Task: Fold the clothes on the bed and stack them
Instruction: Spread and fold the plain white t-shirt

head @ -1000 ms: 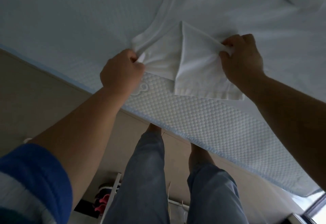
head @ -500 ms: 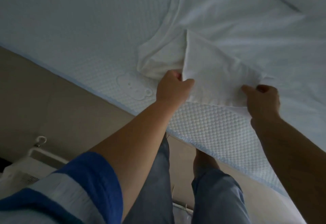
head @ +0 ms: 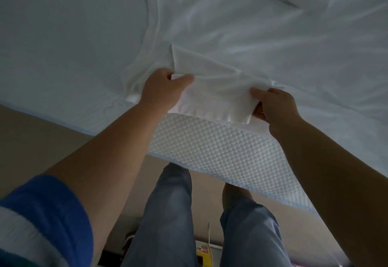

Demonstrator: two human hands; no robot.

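Note:
A white T-shirt (head: pixel 241 35) lies spread and wrinkled across the bed. Its near sleeve (head: pixel 214 96) is lifted at the mattress edge. My left hand (head: pixel 162 91) pinches the sleeve's left corner between thumb and fingers. My right hand (head: pixel 275 107) grips the sleeve's right corner, fingers curled under the cloth. The sleeve hangs taut between the two hands, just above the mattress.
The white textured mattress (head: pixel 210 142) has a pale blue edge running diagonally below my hands. Beige floor lies beneath, with my jeans-clad legs (head: pixel 168 214) standing against the bed. A yellow object (head: pixel 202 256) sits on the floor between my legs.
Both hands shifted along the sleeve to its hem corners and lifted it, stretching it flat between them; before, the sleeve was folded in a peak on the shirt.

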